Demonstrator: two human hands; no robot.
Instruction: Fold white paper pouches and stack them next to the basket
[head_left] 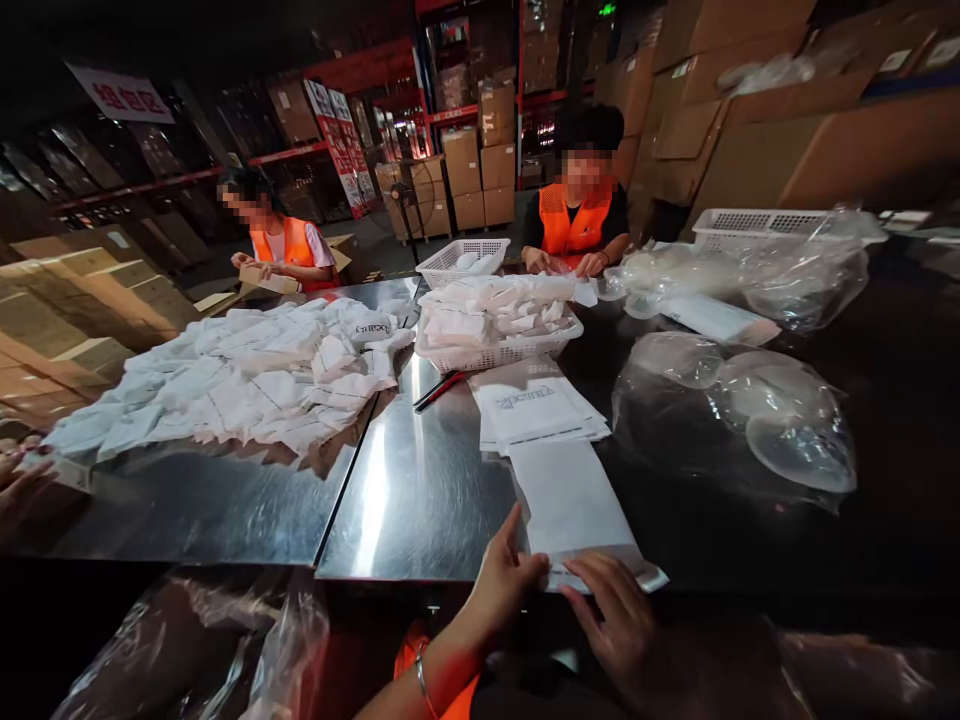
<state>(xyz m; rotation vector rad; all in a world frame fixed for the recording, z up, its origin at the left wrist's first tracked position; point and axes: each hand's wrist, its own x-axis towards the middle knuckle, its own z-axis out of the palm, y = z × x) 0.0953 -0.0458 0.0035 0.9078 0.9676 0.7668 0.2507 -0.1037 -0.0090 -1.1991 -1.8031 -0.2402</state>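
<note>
A flat white packaging bag point(574, 510) lies lengthwise on the steel table point(420, 490) right in front of me. My left hand point(504, 585) pinches its near left corner, thumb pointing up along the bag's edge. My right hand point(619, 620) rests with fingers spread and curled on the bag's near flap. Just beyond the bag sits a stack of printed white bags point(536, 410).
A white basket point(495, 350) heaped with folded white items stands mid-table, a red pen point(439, 390) beside it. A big pile of white packets point(232, 380) lies left. Clear plastic bags point(739, 415) lie right. Two people in orange vests sit across. Another person's hand point(19, 485) shows at far left.
</note>
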